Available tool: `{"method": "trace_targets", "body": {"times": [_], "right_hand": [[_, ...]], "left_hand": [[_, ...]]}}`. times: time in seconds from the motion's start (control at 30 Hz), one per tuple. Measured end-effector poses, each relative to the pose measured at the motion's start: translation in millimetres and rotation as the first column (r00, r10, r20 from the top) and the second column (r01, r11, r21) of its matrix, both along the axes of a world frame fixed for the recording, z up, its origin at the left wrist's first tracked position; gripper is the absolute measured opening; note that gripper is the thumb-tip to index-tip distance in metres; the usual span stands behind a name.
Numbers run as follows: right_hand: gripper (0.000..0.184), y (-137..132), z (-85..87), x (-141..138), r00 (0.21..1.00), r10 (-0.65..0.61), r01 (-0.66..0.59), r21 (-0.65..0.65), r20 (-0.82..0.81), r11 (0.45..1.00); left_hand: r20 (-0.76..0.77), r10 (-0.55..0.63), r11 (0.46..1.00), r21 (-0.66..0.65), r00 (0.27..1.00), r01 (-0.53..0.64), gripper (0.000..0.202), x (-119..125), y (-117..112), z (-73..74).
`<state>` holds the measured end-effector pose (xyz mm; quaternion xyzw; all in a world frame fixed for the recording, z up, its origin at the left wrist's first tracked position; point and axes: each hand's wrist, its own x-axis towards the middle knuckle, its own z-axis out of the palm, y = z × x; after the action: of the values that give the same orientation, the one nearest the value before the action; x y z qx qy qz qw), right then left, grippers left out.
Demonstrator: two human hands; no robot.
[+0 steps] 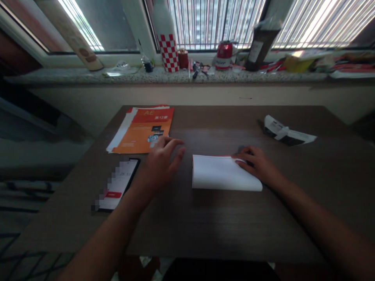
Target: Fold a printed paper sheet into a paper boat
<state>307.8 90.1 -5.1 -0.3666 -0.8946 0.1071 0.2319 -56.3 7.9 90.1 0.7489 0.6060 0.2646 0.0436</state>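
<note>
A folded sheet of white paper, with a thin red line along its far edge, lies on the table in front of me. My right hand is at its far right corner, the thumb on top and the fingers bent around the far edge. To the left of the paper and apart from it, my left hand holds nothing, its thumb and fingers apart. That hand covers the lower right corner of an orange booklet, which rests on other white and red sheets. Beside my left forearm lies a phone with its screen lit.
On the brown table, a crumpled black-and-white paper piece sits at the far right. Behind it, the windowsill carries a red-and-white checked bottle, a red can, a dark pouch and loose clutter.
</note>
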Motion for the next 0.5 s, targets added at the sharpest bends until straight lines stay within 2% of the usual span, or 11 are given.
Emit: {"method": "trace_targets", "body": {"times": [0.1,0.23,0.37,0.5], "right_hand": [[0.026,-1,2.1,-3,1.0,-0.007,0.007,0.007,-0.007,1.0],[0.026,-2,4.2,-6,1.0,-0.01,0.01,-0.013,-0.02,1.0],[0.025,-2,4.6,-6,0.999,-0.026,0.024,-0.042,-0.034,0.999],[0.026,-2,4.6,-6,0.997,-0.051,0.046,-0.084,-0.059,0.995]], "left_hand": [[0.055,-0.119,0.99,-0.071,0.991,0.123,0.023,14,21,-6.2],[0.06,-0.245,0.953,-0.17,0.968,0.252,0.029,28,35,-31.2],[0.044,-0.261,0.938,-0.226,0.964,0.264,0.036,30,37,-52.1],[0.02,-0.252,0.93,-0.273,0.967,0.248,0.037,29,36,-57.7]]}}
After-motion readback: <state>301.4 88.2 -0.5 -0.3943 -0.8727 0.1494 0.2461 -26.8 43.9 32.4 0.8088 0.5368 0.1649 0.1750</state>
